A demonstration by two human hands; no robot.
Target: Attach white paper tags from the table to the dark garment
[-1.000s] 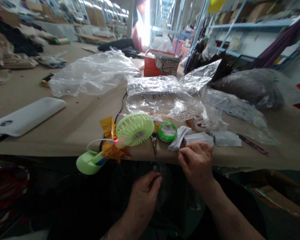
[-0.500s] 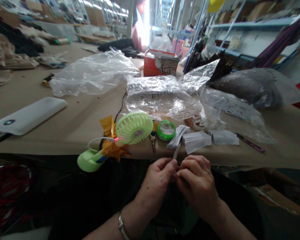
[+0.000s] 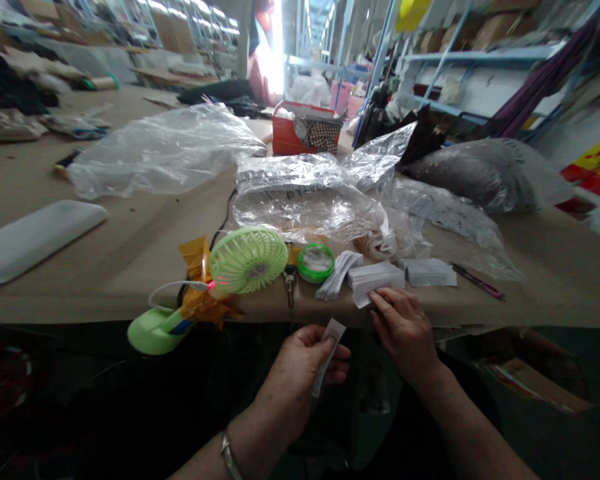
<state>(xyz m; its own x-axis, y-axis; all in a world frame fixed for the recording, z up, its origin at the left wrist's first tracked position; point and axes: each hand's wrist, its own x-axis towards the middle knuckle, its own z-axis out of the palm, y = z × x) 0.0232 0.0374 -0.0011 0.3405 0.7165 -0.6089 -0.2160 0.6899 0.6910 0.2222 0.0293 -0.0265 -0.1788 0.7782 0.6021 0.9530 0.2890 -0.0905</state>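
My left hand (image 3: 293, 370) is closed on a narrow white label (image 3: 323, 375), pinched under the thumb in front of the table edge. My right hand (image 3: 405, 330) reaches to the middle stack of white labels (image 3: 377, 277). Its thumb and fingertips are closed at the stack's near corner, on a printed label there. To the left lies a fanned bundle of white labels (image 3: 339, 275), and to the right a neat stack of labels (image 3: 430, 273). A green round tub (image 3: 316, 262) with whitish contents stands beside the fanned bundle.
A green fan (image 3: 250, 261) is taped at the table edge (image 3: 260, 310). Clear plastic bags (image 3: 310, 200) cover the middle. A red box (image 3: 300, 130) stands behind them. A thin dark-pink tool (image 3: 479, 281) lies at right, a white oblong device (image 3: 40, 237) at left.
My hands were together around a label; now they are apart. The left keeps a label, and the right has moved up and forward to the middle stack. The view has shifted slightly right.
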